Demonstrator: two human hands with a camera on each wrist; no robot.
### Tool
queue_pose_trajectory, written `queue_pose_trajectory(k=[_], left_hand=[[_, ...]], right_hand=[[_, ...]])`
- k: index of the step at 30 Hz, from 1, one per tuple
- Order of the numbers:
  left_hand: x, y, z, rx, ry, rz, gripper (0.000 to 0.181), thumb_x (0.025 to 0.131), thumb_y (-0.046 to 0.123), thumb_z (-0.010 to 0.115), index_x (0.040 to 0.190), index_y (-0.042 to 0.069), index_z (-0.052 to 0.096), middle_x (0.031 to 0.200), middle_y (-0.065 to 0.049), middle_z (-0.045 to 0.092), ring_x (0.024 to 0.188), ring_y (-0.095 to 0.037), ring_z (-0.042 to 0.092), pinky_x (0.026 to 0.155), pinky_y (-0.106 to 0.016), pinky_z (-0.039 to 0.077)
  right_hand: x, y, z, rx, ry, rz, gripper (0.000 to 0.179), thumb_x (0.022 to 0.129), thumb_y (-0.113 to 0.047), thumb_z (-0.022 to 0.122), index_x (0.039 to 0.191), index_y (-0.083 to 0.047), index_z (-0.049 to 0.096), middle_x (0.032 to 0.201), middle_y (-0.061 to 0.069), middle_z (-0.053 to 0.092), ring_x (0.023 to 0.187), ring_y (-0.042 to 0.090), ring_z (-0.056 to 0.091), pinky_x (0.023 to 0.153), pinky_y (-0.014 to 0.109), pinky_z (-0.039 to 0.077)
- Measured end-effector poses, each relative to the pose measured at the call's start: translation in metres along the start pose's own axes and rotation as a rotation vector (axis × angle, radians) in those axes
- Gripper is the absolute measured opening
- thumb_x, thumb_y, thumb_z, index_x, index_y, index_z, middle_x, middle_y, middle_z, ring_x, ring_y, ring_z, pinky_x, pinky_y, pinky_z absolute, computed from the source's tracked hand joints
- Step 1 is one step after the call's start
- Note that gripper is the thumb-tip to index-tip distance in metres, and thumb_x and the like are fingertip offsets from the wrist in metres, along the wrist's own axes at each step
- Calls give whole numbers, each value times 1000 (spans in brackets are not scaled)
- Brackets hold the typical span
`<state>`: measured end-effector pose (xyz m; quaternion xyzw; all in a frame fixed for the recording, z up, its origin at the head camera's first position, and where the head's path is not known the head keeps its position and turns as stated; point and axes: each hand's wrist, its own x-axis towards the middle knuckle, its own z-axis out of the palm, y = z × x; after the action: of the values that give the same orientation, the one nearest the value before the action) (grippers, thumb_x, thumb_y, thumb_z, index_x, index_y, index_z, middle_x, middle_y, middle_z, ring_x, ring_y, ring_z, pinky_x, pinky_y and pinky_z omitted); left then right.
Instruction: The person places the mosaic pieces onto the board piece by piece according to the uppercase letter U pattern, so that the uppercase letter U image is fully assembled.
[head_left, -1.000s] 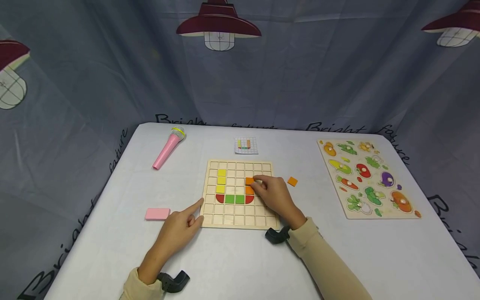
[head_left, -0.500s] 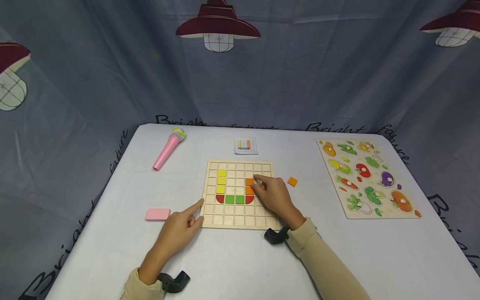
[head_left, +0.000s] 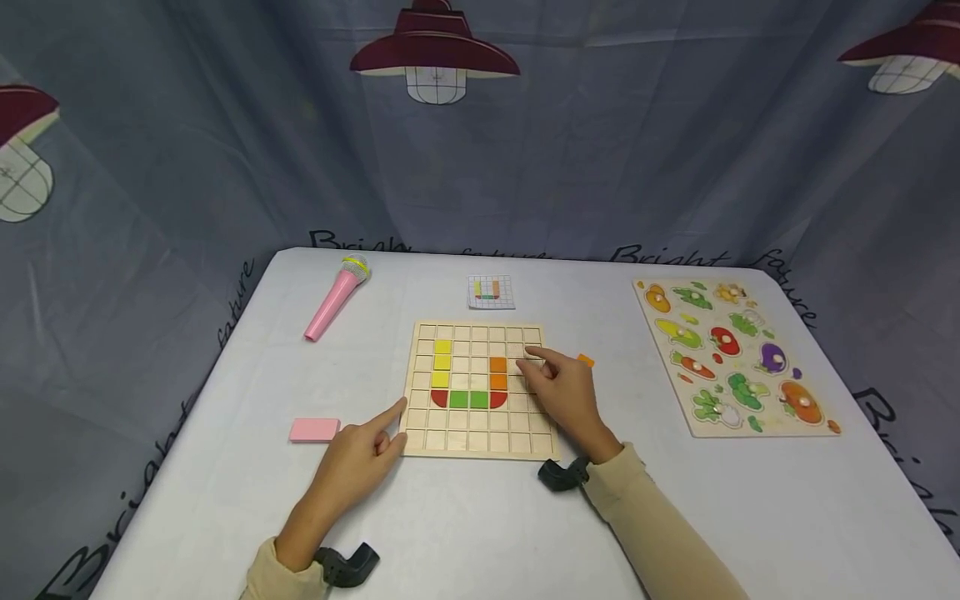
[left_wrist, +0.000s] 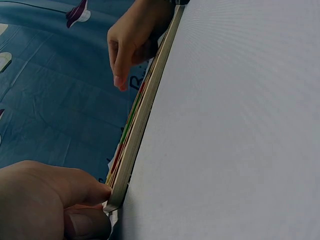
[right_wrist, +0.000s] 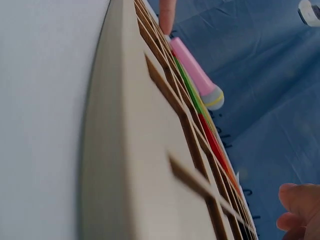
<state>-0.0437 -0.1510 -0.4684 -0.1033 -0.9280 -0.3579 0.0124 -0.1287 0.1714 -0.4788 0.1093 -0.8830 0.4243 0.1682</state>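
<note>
A wooden grid board (head_left: 468,439) lies on the table. Set in its squares are yellow tiles (head_left: 442,363), green tiles (head_left: 459,400), red rounded tiles (head_left: 498,400) and two orange tiles (head_left: 498,382), forming a U shape. With index finger and thumb extended, my left hand (head_left: 352,467) touches the board's left edge; the left wrist view shows its fingertips at the board's corner. Over the board's right side hovers my right hand (head_left: 567,396), thumb and index finger apart and nothing between them. Just behind it, a loose orange tile (head_left: 587,360) is partly hidden.
Beyond the board lies a small pattern card (head_left: 491,292) with a similar coloured U. A pink microphone (head_left: 334,302) and a pink block (head_left: 314,431) are on the left. A vegetable puzzle board (head_left: 738,358) occupies the right. Behind the table hangs a grey-blue curtain (head_left: 600,150).
My right hand has released the upper orange tile, now in its square, and moved right off the orange column toward the loose tile. My left hand stays at the board's edge.
</note>
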Motion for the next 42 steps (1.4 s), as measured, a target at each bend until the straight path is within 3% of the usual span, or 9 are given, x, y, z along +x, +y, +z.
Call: queue_pose_trajectory(k=[5,17,33,42], left_hand=[[0,0,0,11,-8,-6,50,95,19,70,143,12,61,50,15,38,47,0,29,48,-22,26],[1,1,0,5,-19,-27,50,95,19,70,144,12,61,50,13,39,47,-1,29,47,-22,26],[2,1,-1,4,-13,-11,50,95,18,70,144,11,61,50,14,38,47,0,29,47,-21,26],[1,-1,1,6,-13,-19,50,95,18,70,144,12,61,50,14,39,47,0,29,47,-21,26]], right_hand=[[-6,12,-12,-10,80,-18,28,90,-20,80,112,-2,78,50,-8,42,43,8,36,44,25,29],[-18,26,-32,-128,139,12,27,89,-15,81,112,-2,78,52,-7,44,46,6,34,48,26,33],[-24,43,-56,-262,150,131,27,89,-17,80,112,-2,77,55,-3,47,47,12,40,44,27,29],[-26,45,-58,-308,143,162,30,89,-18,80,111,1,77,55,-1,49,48,14,41,46,29,29]])
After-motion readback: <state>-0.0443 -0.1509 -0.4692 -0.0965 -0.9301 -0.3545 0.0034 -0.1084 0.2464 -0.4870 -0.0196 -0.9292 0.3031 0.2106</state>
